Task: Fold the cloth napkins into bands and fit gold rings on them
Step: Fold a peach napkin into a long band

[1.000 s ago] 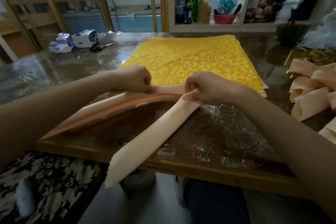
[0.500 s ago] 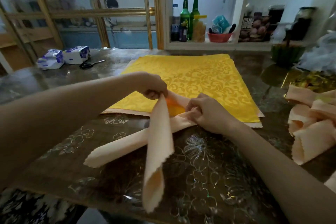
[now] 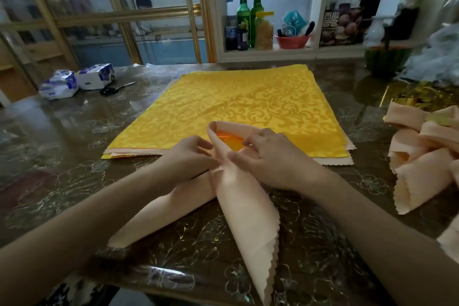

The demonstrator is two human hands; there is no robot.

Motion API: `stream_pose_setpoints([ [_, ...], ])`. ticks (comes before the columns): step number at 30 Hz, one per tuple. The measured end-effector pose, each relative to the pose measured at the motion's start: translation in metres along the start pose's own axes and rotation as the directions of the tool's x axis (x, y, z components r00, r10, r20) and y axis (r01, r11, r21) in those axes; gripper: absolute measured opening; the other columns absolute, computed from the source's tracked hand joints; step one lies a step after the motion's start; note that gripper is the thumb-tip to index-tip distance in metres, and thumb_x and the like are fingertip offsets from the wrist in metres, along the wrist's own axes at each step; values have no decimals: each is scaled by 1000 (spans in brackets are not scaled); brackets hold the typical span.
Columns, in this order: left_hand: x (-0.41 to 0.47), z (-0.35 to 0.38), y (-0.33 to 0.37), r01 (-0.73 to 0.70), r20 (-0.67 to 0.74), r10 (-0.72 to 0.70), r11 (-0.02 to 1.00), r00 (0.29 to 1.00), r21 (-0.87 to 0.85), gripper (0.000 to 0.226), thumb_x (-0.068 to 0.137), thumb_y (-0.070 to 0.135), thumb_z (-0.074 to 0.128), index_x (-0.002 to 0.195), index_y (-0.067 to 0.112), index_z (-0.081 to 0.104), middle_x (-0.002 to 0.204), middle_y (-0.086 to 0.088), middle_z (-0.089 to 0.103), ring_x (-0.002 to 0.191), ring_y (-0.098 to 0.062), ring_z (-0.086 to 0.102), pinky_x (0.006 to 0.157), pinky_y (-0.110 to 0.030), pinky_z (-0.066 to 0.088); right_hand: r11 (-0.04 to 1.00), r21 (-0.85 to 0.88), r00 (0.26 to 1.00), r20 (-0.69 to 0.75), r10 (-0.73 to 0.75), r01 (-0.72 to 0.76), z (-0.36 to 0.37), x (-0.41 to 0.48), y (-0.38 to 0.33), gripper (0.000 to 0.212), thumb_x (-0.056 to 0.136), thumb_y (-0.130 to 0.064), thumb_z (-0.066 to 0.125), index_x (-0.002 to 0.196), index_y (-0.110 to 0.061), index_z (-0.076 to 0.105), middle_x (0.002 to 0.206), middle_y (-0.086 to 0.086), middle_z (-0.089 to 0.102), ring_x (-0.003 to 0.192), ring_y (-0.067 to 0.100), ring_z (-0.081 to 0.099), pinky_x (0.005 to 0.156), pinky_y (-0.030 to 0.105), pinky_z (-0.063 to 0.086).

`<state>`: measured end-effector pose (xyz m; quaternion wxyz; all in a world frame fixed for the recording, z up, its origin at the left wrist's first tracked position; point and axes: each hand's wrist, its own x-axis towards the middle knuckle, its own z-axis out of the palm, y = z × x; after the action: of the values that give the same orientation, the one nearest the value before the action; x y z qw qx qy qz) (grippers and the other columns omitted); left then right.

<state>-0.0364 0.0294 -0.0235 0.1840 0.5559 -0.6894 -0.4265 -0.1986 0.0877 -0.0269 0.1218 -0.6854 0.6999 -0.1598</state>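
Two hands [image 3: 191,154], one held napkin [image 3: 248,208], two green bottles [image 3: 243,11], two tissue packs [image 3: 95,79] (scissors [image 3: 111,89]: one).

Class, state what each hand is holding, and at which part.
Left hand and right hand both pinch the folded peach cloth napkin where its ends cross.

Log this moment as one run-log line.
phase: folding | peach napkin: band crossed into loop, tails on table | left hand: pinches crossing | right hand: pinches loop | folded napkins: piled at right

Napkin band [image 3: 248,218] now a crossed loop
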Motion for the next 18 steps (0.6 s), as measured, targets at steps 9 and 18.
stream_pose_setpoints([
  [9, -21, 5, -8, -173, -14, 199, 885, 980, 433, 47, 81, 39, 68, 118, 18, 48, 84, 14, 52, 77, 0, 49, 63, -9, 36, 994, 110, 999, 41, 5, -10, 11, -6, -11, 25, 85, -37, 64, 90, -16, 53, 106, 8, 55, 91, 20, 56, 71, 30, 45],
  [18, -23, 0, -4, -231, 24, 247, 862, 969, 451, 20, 79, 22, 72, 97, 16, 63, 81, 9, 57, 75, -6, 53, 70, -22, 45, 967, 253, 995, 97, -36, 10, -15, -5, 9, 24, 78, -20, 73, 97, -15, 58, 72, -11, 49, 63, 1, 45, 55, 18, 33],
])
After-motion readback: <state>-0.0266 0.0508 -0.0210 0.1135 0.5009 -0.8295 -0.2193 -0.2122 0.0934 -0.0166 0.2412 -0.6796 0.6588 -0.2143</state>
